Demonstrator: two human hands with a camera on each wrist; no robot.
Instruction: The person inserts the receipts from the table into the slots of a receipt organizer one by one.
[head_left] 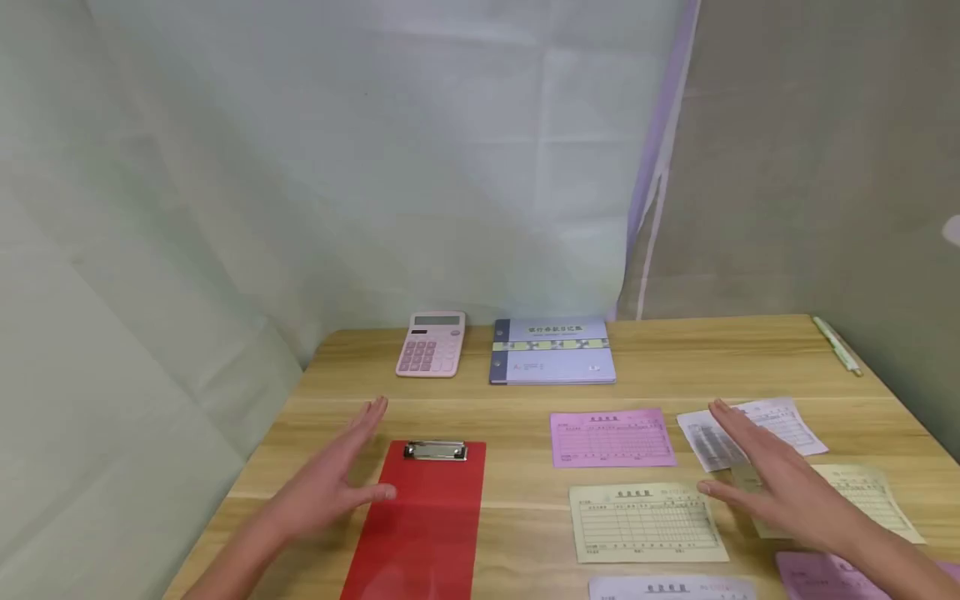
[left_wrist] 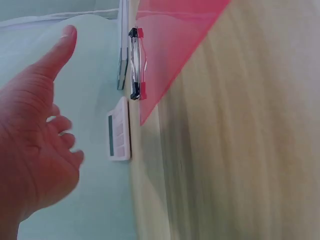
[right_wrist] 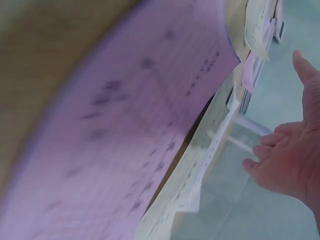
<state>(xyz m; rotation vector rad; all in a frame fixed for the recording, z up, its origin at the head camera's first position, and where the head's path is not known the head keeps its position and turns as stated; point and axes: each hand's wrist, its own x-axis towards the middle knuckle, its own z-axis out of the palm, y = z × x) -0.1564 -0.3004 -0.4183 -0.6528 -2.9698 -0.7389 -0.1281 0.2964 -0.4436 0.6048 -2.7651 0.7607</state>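
My left hand (head_left: 330, 483) hovers by the upper left edge of a red clipboard (head_left: 427, 533), thumb spread away from straight fingers, holding nothing. The clipboard's metal clip (head_left: 435, 451) faces the far side. Over the paper slips on the right, my right hand (head_left: 787, 492) is held with its thumb apart and its palm bare. It partly covers a white slip (head_left: 787, 423) and a yellow slip (head_left: 862, 492). Left of it lie a pink slip (head_left: 613, 439) and another yellow slip (head_left: 647, 523). A purple slip (right_wrist: 150, 95) fills much of the right wrist view.
A pink calculator (head_left: 431, 344) and a blue account book (head_left: 552, 352) lie along the back of the wooden table (head_left: 517, 417). At the far right edge is a light green pen (head_left: 837, 346). A pale slip (head_left: 671, 588) is cut off at the bottom. Pale cloth (head_left: 450, 167) hangs behind.
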